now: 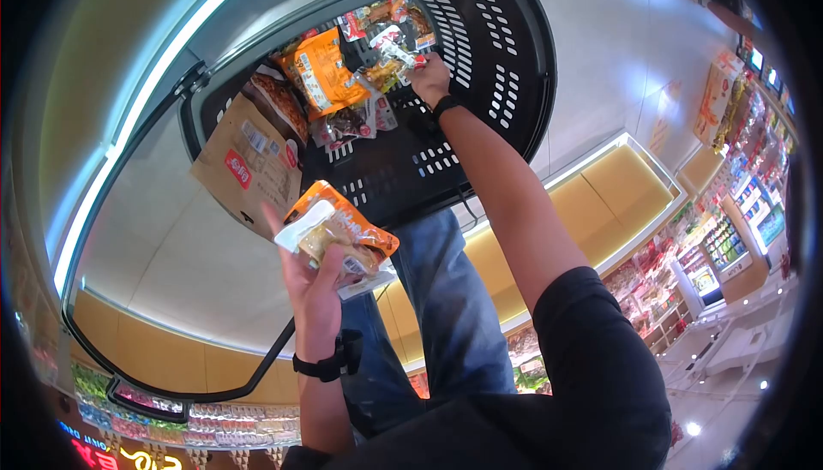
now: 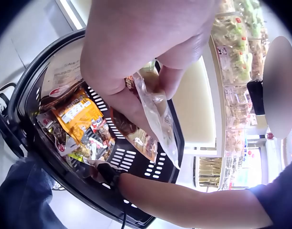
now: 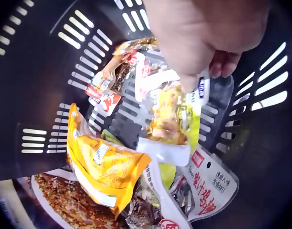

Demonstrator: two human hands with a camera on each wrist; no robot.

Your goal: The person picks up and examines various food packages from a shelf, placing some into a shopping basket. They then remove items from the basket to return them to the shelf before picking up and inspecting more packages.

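Observation:
My left hand (image 1: 315, 294) grips several snack packets in front of the basket, an orange pouch (image 1: 364, 228) among them with a clear pale packet (image 2: 158, 112) alongside. Down inside the black shopping basket (image 1: 536, 50), my right hand (image 3: 203, 38) pinches the top of a clear packet (image 3: 167, 114) with yellowish food inside. Near that hand lie an orange bag (image 3: 105, 164), a white-labelled packet with red characters (image 3: 212, 186) and small clear packets of brown food (image 3: 120, 71). The right fingertips are partly hidden behind the hand in the right wrist view.
A brown paper bag (image 1: 249, 170) stands at the basket's left end, beside a packet with a reddish-brown food picture (image 3: 60, 200). The basket's long black handle (image 1: 73, 299) swings out left. Lit shelves of packaged goods (image 1: 634, 286) lie beyond.

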